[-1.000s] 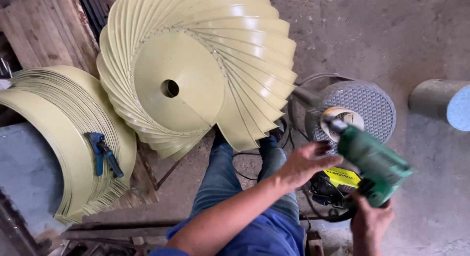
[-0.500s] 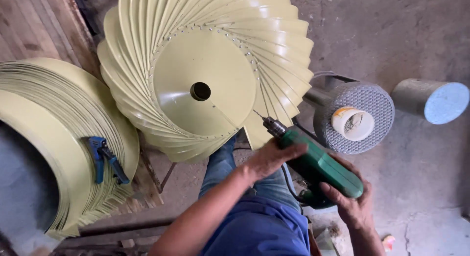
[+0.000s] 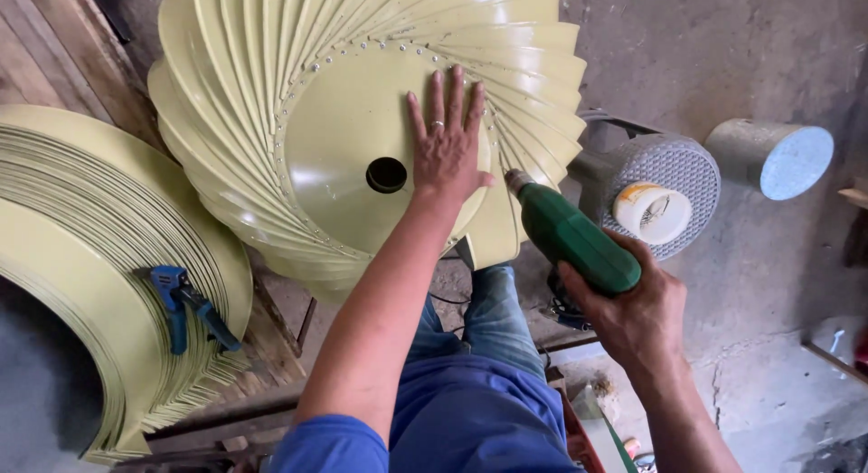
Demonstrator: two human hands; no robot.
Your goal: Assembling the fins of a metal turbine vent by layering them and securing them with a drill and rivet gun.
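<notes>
A pale yellow-green metal fan wheel [image 3: 271,120] with many curved overlapping blades fills the upper middle. Its flat centre disc has a round hole [image 3: 386,175] and a ring of rivets. My left hand [image 3: 448,134] lies flat on that disc, fingers spread, a ring on one finger, just right of the hole. My right hand [image 3: 633,315] grips a green electric drill [image 3: 574,238], whose nose points up-left at the wheel's right edge, close to the blades.
A second stack of pale green blades [image 3: 90,283] lies at the left with a blue clamp [image 3: 185,306] on it. A perforated grey cylinder with a white cap [image 3: 655,197] and a grey metal pipe [image 3: 773,156] stand on the concrete floor at right. My blue-trousered legs are below.
My left hand left the drill and went up flat onto the wheel's centre disc. My right hand keeps the drill, now raised toward the wheel's right edge. The view moved closer.
</notes>
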